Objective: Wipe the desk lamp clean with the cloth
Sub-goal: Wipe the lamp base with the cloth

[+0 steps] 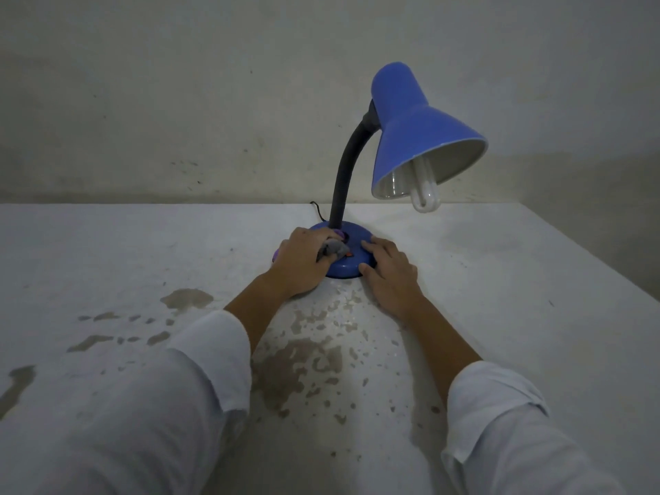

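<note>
On the worn white tabletop [518,280], near its far edge by the grey wall [178,101]: a blue metal desk lamp [393,101] with a round blue base [351,269], a black bendable neck [344,173] and a cone-shaped blue shade [425,144].

On the left part of the base, just in front of the foot of the neck: the left hand [303,260], fingers curled tight round a small bunched grey and purple cloth [334,249], pressing it down onto the blue surface. Bunched so, probably, to make a firm pad for rubbing close to the neck.

On the right part of the base: the right hand [391,273], holding nothing, fingers stretched and a little spread over the top, thumb against the front rim. Placed there, it seems, to keep the light lamp from sliding or turning under the rubbing.

Between the two hands, on top of the base: a small red switch [349,255], uncovered. Behind the base: a thin black cord [318,209]. High above the base and to its right: the shade with its white bulb [425,194], touched by nothing.

Judging from this, only the wiping of the base in hand; neck and shade not yet reached.
</note>
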